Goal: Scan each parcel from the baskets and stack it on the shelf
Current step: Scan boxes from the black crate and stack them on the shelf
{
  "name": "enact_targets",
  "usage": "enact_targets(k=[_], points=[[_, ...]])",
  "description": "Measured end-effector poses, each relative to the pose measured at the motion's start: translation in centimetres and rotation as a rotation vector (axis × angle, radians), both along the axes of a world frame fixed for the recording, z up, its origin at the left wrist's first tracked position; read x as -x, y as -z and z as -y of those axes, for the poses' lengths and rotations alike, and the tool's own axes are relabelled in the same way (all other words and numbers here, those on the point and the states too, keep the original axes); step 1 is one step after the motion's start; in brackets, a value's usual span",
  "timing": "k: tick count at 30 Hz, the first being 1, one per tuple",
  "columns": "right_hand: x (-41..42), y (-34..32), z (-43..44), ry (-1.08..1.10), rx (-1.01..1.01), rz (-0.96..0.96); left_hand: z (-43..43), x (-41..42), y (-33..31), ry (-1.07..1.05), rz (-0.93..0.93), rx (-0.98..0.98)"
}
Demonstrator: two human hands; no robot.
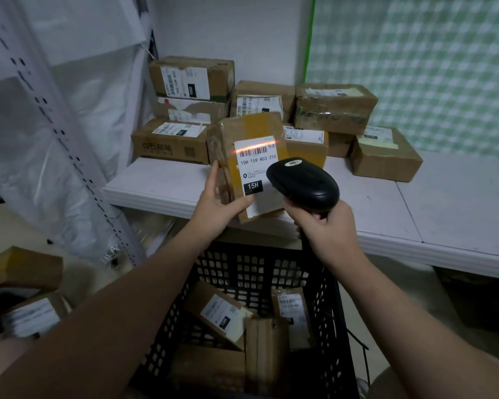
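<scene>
**Head view.** One white shelf (444,203) runs from 9 to 4 o'clock. Behind it at 1 o'clock hangs one green checked sheet (415,67). At 10 o'clock stands one perforated upright (69,145) draped in clear plastic.

One black lattice basket (242,269) sits at 6 o'clock, below the shelf's front edge.

Eight stacked parcels (334,108) rest on the shelf at 12 o'clock: three piled at the left, two in the middle and three at the right. At least four basket parcels (219,312) lie inside the basket, two with labels showing. Two floor boxes (23,269) lie at 8 o'clock, blurred.

One held parcel (251,128), at the centre, is raised above the basket and in front of the stacked row. It is tilted, with its label toward the camera.

The left grip (222,203), a bare hand, pinches the held parcel's lower left corner, thumb on the label face and fingers along the left side. The right grip (326,228), at 5 o'clock of that parcel, is wrapped round the handle of one black scanner (303,184). The scanner's head overlaps the parcel's right edge.

One white label (257,165) reads 15H-159-A03-210, and one red scan line (254,146) crosses its barcode.
</scene>
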State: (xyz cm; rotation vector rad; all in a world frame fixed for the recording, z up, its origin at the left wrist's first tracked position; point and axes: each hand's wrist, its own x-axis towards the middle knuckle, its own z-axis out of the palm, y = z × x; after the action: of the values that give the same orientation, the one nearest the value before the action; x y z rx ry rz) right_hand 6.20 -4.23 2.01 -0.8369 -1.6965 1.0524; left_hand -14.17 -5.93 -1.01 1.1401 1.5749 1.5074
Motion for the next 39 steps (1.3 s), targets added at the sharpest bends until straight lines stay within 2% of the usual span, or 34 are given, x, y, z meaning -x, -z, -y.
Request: enact_targets(k=[11, 39], points=[[-0.10, -0.15, 0.48, 0.019, 0.032, 0.027, 0.07, 0.08, -0.17, -0.017, -0.067, 0.022], [-0.56, 0.47, 0.63, -0.081, 0.013, -0.039, 0.11, 0.09, -0.57, -0.013, -0.065, 0.020]])
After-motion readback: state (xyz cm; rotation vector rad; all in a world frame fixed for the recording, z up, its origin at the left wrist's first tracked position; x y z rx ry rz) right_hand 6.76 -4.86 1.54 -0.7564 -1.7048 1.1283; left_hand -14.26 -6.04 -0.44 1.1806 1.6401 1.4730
